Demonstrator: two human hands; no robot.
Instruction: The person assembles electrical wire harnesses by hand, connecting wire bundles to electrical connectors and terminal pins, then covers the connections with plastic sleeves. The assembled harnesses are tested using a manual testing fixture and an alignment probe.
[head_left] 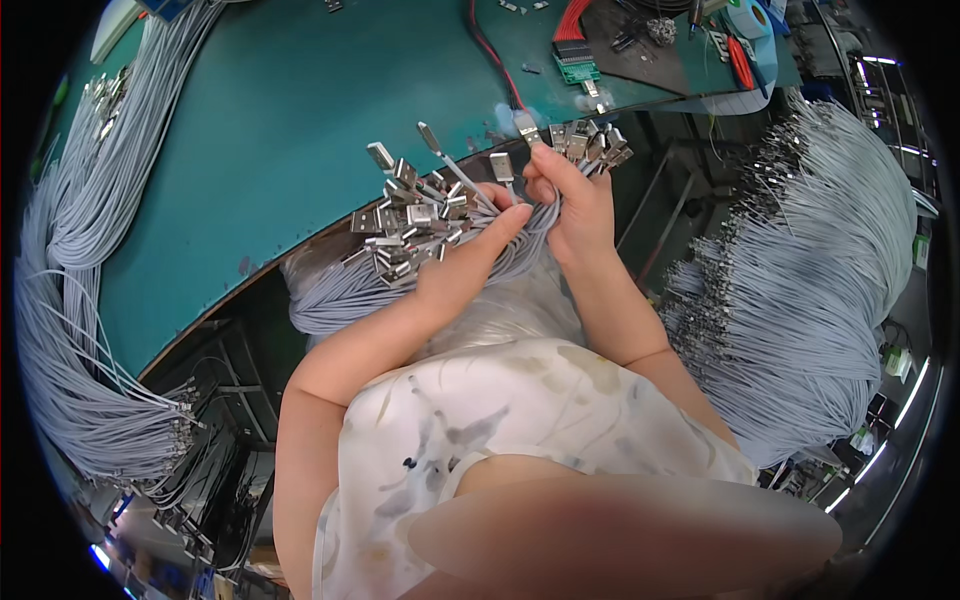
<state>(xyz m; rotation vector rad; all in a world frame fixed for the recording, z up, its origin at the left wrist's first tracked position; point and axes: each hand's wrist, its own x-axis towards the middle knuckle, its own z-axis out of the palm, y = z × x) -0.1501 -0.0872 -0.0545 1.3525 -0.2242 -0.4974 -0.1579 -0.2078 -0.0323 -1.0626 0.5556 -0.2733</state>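
Note:
My left hand (470,255) is closed around grey USB cables, thumb on top. One cable with a metal plug (429,138) sticks up from it, and another plug (502,167) stands between my hands. Beside the left hand fans out a bundle of metal USB plugs (405,215). My right hand (580,205) pinches a USB cable at a metal connector (527,127) fixed at the table edge on a red and black lead; whether its plug is fully seated is hidden by my fingers. More USB plugs (590,145) show just past the right hand. The cables lie over my lap.
The green table (300,120) has a curved front edge. A small green circuit board (577,68) with red wires lies on it, and red-handled pliers (740,63) at the far right. Large grey cable bundles hang at left (100,210) and right (800,280).

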